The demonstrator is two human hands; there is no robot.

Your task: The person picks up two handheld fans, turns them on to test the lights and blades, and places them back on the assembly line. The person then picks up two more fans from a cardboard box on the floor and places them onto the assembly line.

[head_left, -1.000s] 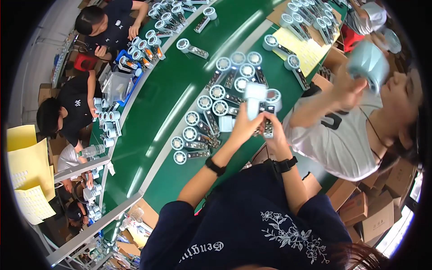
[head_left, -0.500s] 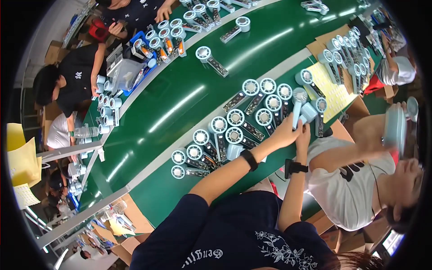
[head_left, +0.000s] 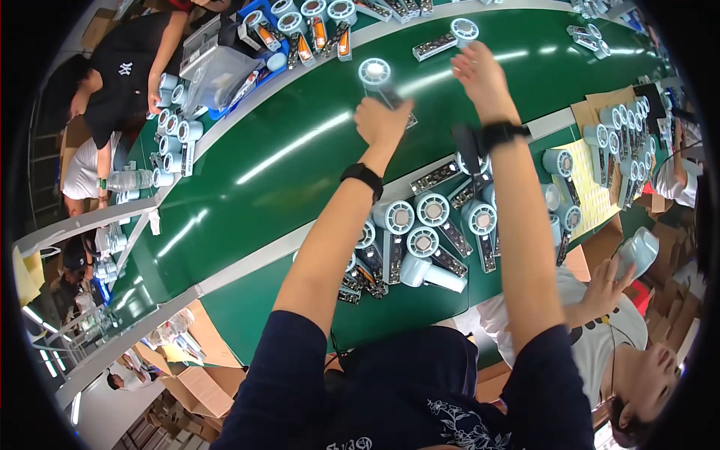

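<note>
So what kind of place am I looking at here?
Most likely a factory assembly line. A long green conveyor belt carries handheld fans, the left hand holds a fan over it, more fans lie in rows, and workers sit opposite.

Beside the green belt point(head_left: 247, 195), on its near edge, lie about nine handheld fans point(head_left: 420, 244). Two more fans point(head_left: 459, 31) lie on the belt itself. One fan point(head_left: 375, 75) is held above it. Two wristbands point(head_left: 361, 174) show.
</note>
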